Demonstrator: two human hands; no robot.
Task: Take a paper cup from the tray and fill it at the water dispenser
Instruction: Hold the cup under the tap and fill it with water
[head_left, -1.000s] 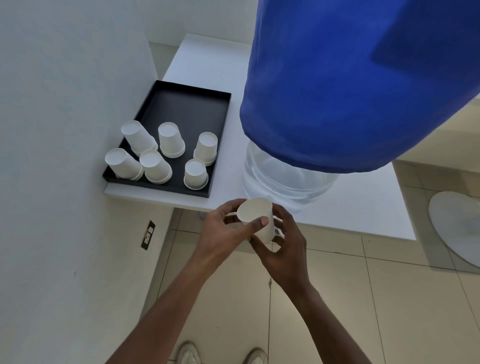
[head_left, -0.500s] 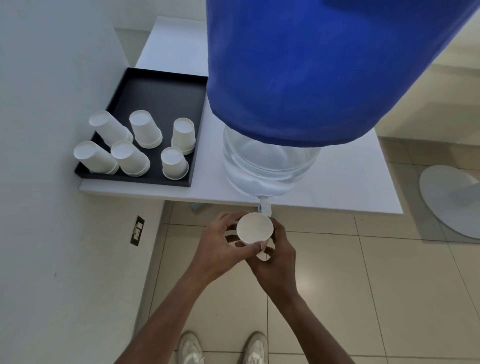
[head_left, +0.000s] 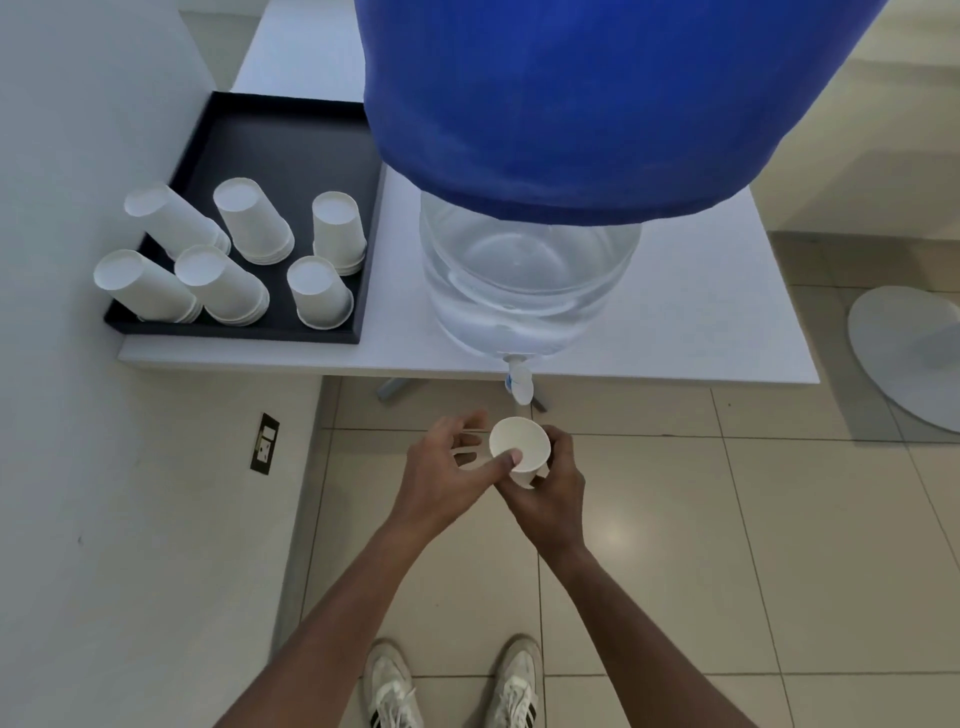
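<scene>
A white paper cup (head_left: 519, 446) sits upright between both hands, mouth up and empty inside. My left hand (head_left: 448, 467) pinches its rim with the thumb over the edge. My right hand (head_left: 545, 492) wraps the cup's side and base from below. The cup is just below and slightly left of the dispenser's white tap (head_left: 520, 383), not touching it. The tap sticks out from the clear water bottle (head_left: 527, 283) under a blue cover (head_left: 597, 104). The black tray (head_left: 291, 140) holds several upside-down cup stacks (head_left: 249, 221).
The white table (head_left: 717, 312) carries tray and dispenser, its front edge just beyond my hands. A white wall with a dark socket (head_left: 265, 443) runs along the left. A round grey base (head_left: 909, 358) lies on the tiled floor at right. My shoes (head_left: 452, 686) are below.
The hands and cup have come down below the table edge to sit under the tap. The view has tilted down, so my shoes now show.
</scene>
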